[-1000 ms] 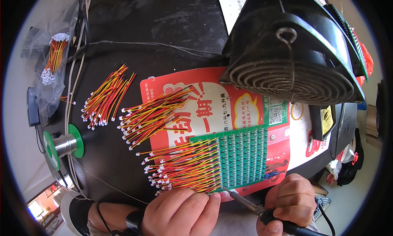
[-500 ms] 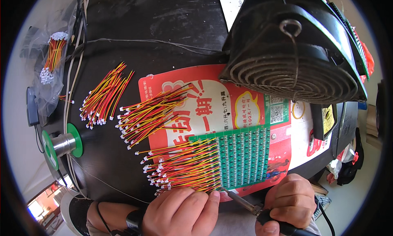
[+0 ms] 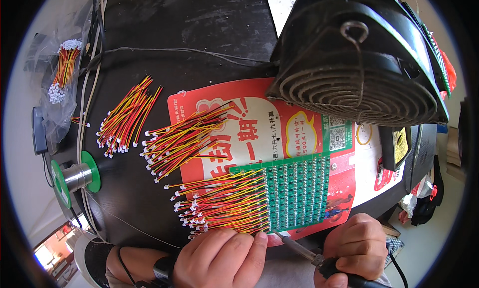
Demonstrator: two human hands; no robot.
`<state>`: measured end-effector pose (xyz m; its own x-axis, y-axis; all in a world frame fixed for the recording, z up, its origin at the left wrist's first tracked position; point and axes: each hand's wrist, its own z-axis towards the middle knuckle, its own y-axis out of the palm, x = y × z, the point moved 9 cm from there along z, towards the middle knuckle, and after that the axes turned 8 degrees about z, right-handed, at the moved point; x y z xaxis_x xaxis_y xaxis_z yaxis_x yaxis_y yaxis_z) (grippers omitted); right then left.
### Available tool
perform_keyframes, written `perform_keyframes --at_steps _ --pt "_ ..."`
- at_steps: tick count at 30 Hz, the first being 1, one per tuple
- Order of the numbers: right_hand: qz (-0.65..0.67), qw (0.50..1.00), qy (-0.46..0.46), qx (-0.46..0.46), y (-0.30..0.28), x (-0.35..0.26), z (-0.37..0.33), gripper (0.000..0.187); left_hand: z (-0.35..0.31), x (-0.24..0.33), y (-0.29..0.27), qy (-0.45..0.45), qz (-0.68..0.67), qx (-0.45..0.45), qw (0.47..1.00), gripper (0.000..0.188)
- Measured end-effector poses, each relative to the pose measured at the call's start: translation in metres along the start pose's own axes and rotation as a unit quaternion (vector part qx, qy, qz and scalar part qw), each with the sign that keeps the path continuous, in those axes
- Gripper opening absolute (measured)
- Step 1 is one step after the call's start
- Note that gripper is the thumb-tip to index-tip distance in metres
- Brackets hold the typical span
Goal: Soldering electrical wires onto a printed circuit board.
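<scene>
My right hand point(image 3: 357, 248) is wrapped round the handle of a soldering iron point(image 3: 307, 251), its tip at the lower edge of a green circuit board panel point(image 3: 298, 190). My left hand point(image 3: 222, 258) is closed beside the tip, its thumb and fingers pressed together at the panel's lower left corner; what they pinch is hidden. Rows of red, yellow and black wire leads point(image 3: 219, 203) with white connectors run leftward from the panel's left side. Thin solder wire trails from a green-flanged spool point(image 3: 77, 177) toward my left hand.
A loose pile of wire leads point(image 3: 184, 141) lies on the red printed sheet point(image 3: 177, 106), another bundle point(image 3: 128, 118) on the dark table. A black fan point(image 3: 359, 63) stands at the back right near a yellow tip-cleaning pad point(image 3: 400, 143). A plastic bag point(image 3: 42, 63) and cables lie left.
The soldering iron and my right hand have shifted slightly right, and its tip sits a little farther from my left fingertips. My left hand stays in place.
</scene>
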<state>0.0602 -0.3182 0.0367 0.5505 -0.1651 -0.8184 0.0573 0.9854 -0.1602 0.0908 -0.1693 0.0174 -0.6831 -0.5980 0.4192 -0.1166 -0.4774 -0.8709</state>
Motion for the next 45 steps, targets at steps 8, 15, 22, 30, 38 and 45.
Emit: perform_keyframes --at_steps 8,15,22,30,38,45 --pt "-0.012 1.0 0.013 -0.007 0.003 0.001 0.003 0.019 0.0 0.0 0.0 -0.004 0.0 -0.008 1.0 0.01" --pt "-0.006 1.0 0.006 -0.024 0.004 0.0 0.002 0.018 -0.006 0.005 0.0 0.117 0.022 0.063 0.991 0.011" --pt "-0.012 0.998 0.025 -0.05 0.005 0.002 0.004 0.019 -0.002 0.003 -0.001 0.046 -0.012 0.023 0.999 0.012" --pt "-0.008 0.999 0.016 -0.045 0.006 0.002 0.005 0.018 -0.003 -0.001 0.0 -0.009 0.0 -0.003 1.0 0.011" --pt "-0.006 0.999 0.016 -0.04 0.006 0.003 0.005 0.019 -0.004 -0.001 0.001 -0.008 -0.003 -0.006 1.0 0.01" --pt "-0.069 0.996 -0.008 0.055 0.003 0.006 -0.015 0.023 -0.002 -0.001 0.0 0.0 -0.01 -0.011 1.0 0.011"
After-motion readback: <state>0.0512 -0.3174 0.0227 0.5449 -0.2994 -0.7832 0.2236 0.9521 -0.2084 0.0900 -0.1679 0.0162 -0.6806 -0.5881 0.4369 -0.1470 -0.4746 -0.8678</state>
